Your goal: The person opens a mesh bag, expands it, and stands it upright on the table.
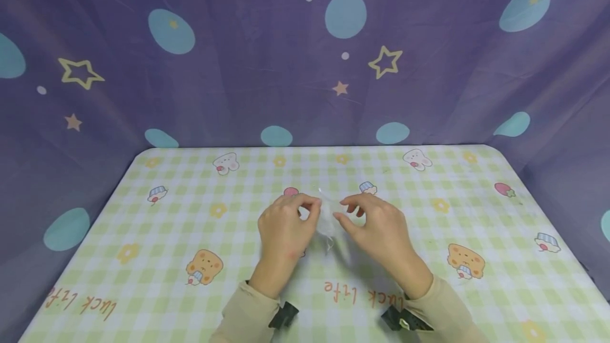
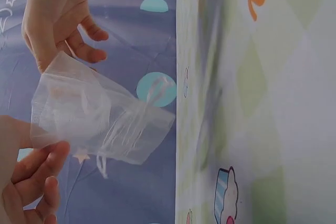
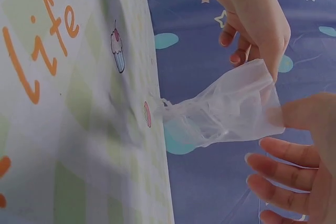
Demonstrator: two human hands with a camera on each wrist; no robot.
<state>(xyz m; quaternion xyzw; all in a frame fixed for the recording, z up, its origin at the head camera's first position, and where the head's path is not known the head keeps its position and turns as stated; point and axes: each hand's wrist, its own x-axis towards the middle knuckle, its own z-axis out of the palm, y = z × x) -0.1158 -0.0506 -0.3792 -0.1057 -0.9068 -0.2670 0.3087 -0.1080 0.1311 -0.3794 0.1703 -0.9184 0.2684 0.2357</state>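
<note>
A small see-through white drawstring pouch [image 1: 326,220] hangs between the two hands, above the checked tablecloth. My left hand [image 1: 288,226] pinches its upper edge between thumb and fingertips. Close by on the other side, my right hand [image 1: 381,229] has its thumb and fingers spread apart, the thumb tip right at the pouch's edge. In the left wrist view the gathered end of the pouch [image 2: 105,114], with its thin cords, points toward the tabletop. From the right wrist, the right thumb overlaps the pouch's corner [image 3: 236,108], while the other fingers lie loose below it.
The table wears a green-and-white checked cloth [image 1: 162,226] printed with cartoon figures and lettering. A purple curtain [image 1: 238,83] with stars and blue ovals hangs behind and at both sides. Dark straps [image 1: 405,319] show at the sleeve cuffs.
</note>
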